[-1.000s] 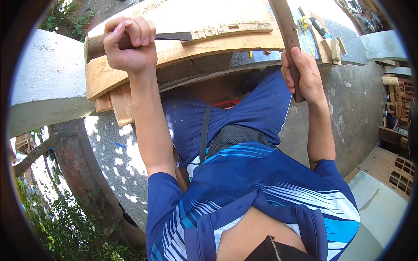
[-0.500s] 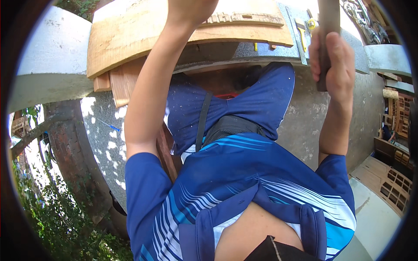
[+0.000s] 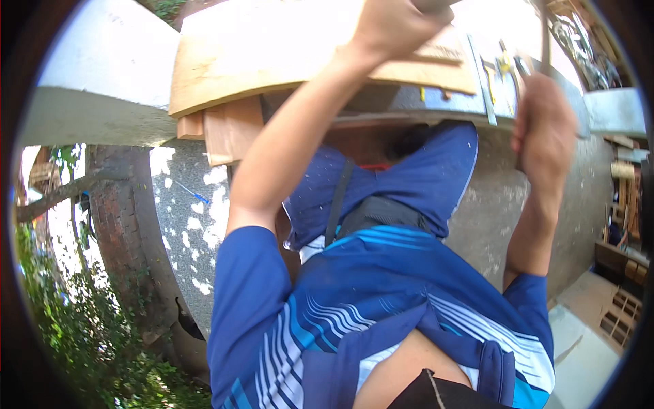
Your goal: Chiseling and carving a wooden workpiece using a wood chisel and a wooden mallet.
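My left hand (image 3: 395, 24) is a closed fist at the top edge of the view, wrapped round a tool handle that is mostly cut off. It hovers over a small carved wooden strip (image 3: 436, 54) lying on a broad pale plank (image 3: 272, 61). My right hand (image 3: 545, 123) is closed round a thin wooden stick (image 3: 545, 37) that points up, just right of the bench (image 3: 443, 99). I am wearing blue shorts and a blue striped shirt.
Yellow-handled tools (image 3: 504, 65) and a metal ruler (image 3: 480, 75) lie on the bench. A white concrete ledge (image 3: 102, 82) runs left, with a brick pillar (image 3: 116, 225) and plants (image 3: 68, 327) below. Stacked wooden frames (image 3: 620, 307) stand at the right.
My left hand with its tool has slid up to the top edge of the view. My right hand has come down and to the right with the stick.
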`<control>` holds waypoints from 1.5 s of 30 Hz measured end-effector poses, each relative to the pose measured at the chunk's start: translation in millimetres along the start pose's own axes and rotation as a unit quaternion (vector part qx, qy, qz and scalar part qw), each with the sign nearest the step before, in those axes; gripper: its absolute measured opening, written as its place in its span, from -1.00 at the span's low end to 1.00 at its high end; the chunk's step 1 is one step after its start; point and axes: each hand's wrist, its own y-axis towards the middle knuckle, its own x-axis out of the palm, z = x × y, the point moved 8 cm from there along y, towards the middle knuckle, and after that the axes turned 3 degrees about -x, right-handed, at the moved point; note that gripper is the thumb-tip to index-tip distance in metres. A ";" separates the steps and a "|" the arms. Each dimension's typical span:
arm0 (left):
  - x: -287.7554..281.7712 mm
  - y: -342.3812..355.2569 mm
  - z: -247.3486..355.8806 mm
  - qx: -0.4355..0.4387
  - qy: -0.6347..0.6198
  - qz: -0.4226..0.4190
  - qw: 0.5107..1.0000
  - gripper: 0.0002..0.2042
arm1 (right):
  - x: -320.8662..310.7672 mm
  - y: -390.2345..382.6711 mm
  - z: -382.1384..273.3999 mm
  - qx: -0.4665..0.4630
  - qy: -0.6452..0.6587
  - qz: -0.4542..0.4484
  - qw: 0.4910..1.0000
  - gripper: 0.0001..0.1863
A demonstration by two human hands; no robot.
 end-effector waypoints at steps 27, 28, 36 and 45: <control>44.7 6.2 -30.5 -0.118 0.140 -0.064 0.981 -0.52 | -32.7 -17.3 58.6 0.117 0.295 0.063 0.946 -0.46; 43.6 7.4 -32.5 -0.120 0.165 -0.069 0.977 -0.52 | -9.1 -24.2 69.4 0.167 0.150 -0.006 0.974 -0.46; 36.0 7.3 -33.2 -0.142 0.147 -0.135 0.969 -0.52 | 1.1 -37.2 91.1 0.241 0.042 -0.060 0.968 -0.49; 41.7 13.3 -36.3 -0.145 0.166 -0.126 0.967 -0.53 | -16.9 -26.9 93.5 0.198 0.264 0.027 0.944 -0.47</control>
